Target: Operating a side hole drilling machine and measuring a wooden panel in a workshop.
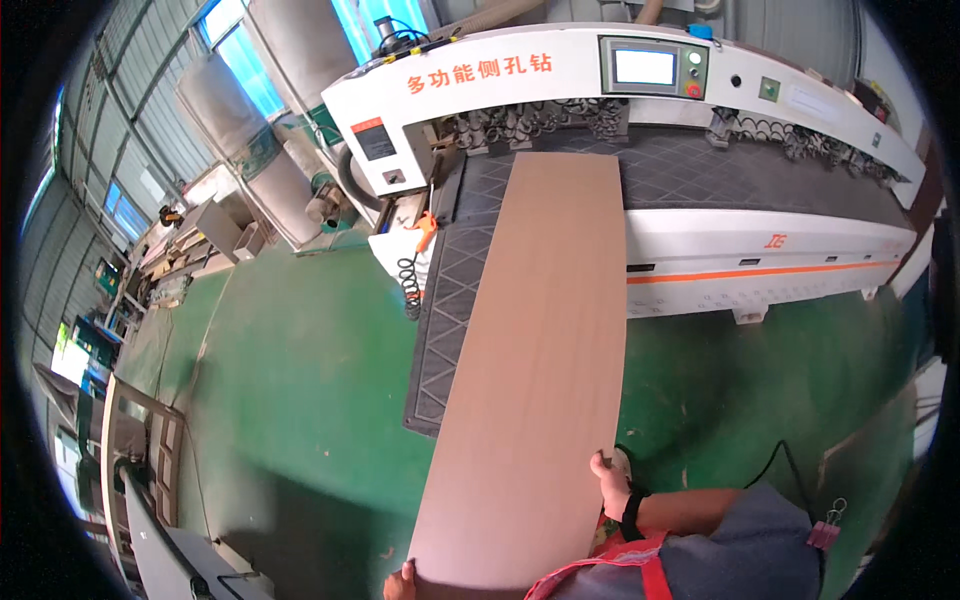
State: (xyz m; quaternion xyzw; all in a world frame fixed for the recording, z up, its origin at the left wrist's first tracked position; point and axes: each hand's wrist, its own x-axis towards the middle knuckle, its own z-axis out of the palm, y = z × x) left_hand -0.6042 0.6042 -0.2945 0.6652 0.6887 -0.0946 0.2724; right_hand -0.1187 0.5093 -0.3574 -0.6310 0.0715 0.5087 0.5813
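Observation:
A long, light brown wood panel (545,330) runs from just in front of me up onto the black bed of a white side-hole drilling machine (480,75). Its far end lies on the bed, below the machine's overhead beam. At the near left corner, my left hand (399,583) grips the edge, partly cut off by the picture's lower rim. Further up, my right hand (612,487) holds the right edge, thumb near the top face and the other fingers mostly hidden. A black band circles the right wrist.
An orange air gun (427,232) with a coiled black hose hangs left of the bed. The beam carries a control panel with a screen (645,67). A wooden frame (145,400) stands at the left on the green floor (300,360). Dust collector bags (225,95) rise behind.

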